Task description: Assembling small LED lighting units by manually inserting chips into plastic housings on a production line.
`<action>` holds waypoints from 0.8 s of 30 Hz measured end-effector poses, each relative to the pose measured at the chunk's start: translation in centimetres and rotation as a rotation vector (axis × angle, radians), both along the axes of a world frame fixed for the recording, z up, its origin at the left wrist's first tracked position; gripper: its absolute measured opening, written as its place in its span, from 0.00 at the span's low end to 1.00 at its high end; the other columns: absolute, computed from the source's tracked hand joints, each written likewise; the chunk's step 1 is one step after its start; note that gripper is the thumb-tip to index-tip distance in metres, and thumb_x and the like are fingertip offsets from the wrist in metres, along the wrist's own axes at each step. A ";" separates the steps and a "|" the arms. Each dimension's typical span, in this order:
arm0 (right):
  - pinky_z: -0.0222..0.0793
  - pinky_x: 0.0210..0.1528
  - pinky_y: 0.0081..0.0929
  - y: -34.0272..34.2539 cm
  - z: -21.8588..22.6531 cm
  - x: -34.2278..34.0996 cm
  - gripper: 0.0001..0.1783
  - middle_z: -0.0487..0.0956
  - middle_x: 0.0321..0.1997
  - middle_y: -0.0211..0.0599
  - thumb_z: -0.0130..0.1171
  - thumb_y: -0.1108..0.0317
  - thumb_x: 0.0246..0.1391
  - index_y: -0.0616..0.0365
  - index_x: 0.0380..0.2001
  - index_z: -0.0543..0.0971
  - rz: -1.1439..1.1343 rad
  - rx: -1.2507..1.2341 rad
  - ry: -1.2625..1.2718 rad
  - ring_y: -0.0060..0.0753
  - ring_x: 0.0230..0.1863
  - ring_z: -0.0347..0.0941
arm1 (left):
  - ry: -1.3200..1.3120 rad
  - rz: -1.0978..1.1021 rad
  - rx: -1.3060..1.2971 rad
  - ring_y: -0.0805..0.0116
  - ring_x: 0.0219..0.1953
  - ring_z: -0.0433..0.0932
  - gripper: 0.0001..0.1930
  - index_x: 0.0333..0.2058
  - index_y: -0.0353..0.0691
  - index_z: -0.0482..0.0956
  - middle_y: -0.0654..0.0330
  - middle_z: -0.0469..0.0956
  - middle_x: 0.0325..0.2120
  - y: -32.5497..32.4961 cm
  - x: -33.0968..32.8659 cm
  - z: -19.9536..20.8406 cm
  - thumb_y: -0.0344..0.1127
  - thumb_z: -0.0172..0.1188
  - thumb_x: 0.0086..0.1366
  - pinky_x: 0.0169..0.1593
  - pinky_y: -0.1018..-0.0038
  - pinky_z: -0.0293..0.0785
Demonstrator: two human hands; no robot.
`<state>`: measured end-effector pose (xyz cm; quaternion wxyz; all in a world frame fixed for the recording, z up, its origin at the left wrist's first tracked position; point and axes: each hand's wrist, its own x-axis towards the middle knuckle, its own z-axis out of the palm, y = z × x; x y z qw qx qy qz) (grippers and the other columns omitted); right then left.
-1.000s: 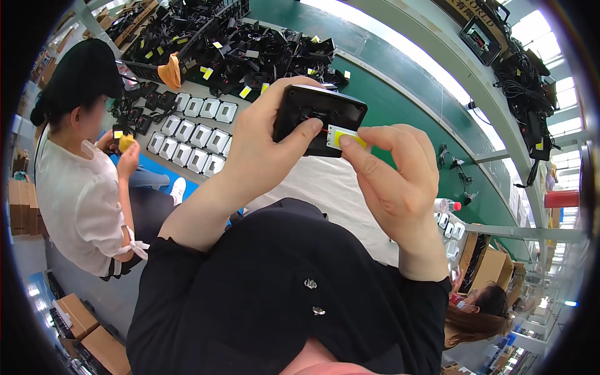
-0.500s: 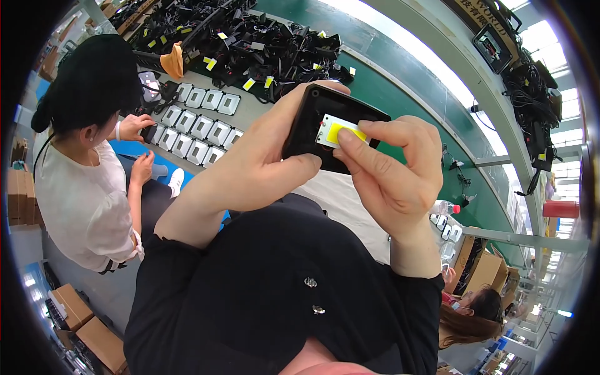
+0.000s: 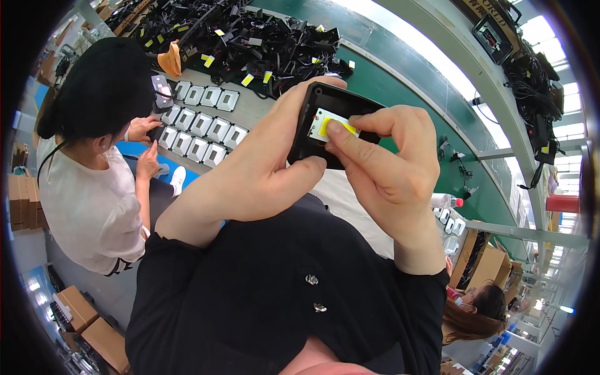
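Note:
A black rectangular lamp housing is held tilted in front of my chest by my left hand, which is closed around its left side with the thumb on the near edge. Within the housing's hollow lies a white LED plate with a yellow centre. My right hand pinches this plate between thumb and fingers, the thumb pressing over the yellow area. Small solder points show at the plate's left end. Its right end is covered by my fingers.
Rows of silver-white lamp reflectors lie on the table ahead to the left. Behind them is a pile of black housings with cables. A co-worker in a white top works at left. A clear bottle lies at right, near another person.
The LED plate and my right fingers have shifted slightly left, with the plate sitting further toward the housing's left wall. My left hand keeps its hold on the housing.

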<state>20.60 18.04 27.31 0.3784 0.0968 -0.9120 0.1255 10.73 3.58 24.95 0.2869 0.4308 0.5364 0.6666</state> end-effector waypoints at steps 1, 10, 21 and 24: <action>0.62 0.30 0.25 0.0 0.0 0.1 0.17 0.74 0.28 0.30 0.69 0.76 0.29 0.52 0.30 0.83 0.014 -0.014 -0.009 0.31 0.29 0.67 | -0.001 -0.005 -0.003 0.57 0.53 0.64 0.31 0.56 0.31 0.55 0.46 0.62 0.48 -0.1 0.2 0.1 0.23 0.47 0.49 0.56 0.70 0.59; 0.60 0.28 0.27 0.3 0.9 1.1 0.15 0.72 0.26 0.30 0.66 0.78 0.29 0.55 0.28 0.82 0.046 -0.122 -0.059 0.32 0.27 0.65 | 0.177 0.109 0.030 0.57 0.40 0.74 0.27 0.56 0.32 0.55 0.46 0.71 0.38 0.2 1.1 0.3 0.21 0.43 0.55 0.45 0.70 0.68; 0.60 0.27 0.23 -0.1 0.5 0.9 0.15 0.73 0.27 0.29 0.68 0.76 0.30 0.54 0.29 0.82 0.023 -0.005 -0.041 0.30 0.26 0.65 | 0.208 0.163 0.041 0.52 0.33 0.76 0.28 0.55 0.33 0.56 0.46 0.73 0.33 -0.1 1.2 -0.4 0.18 0.40 0.52 0.39 0.69 0.71; 0.60 0.27 0.24 -0.2 0.9 0.9 0.15 0.73 0.27 0.30 0.68 0.76 0.29 0.54 0.28 0.82 0.039 0.006 -0.033 0.30 0.27 0.65 | 0.243 0.171 0.057 0.52 0.33 0.76 0.28 0.55 0.33 0.55 0.46 0.72 0.34 0.0 1.1 -0.2 0.18 0.40 0.51 0.39 0.69 0.71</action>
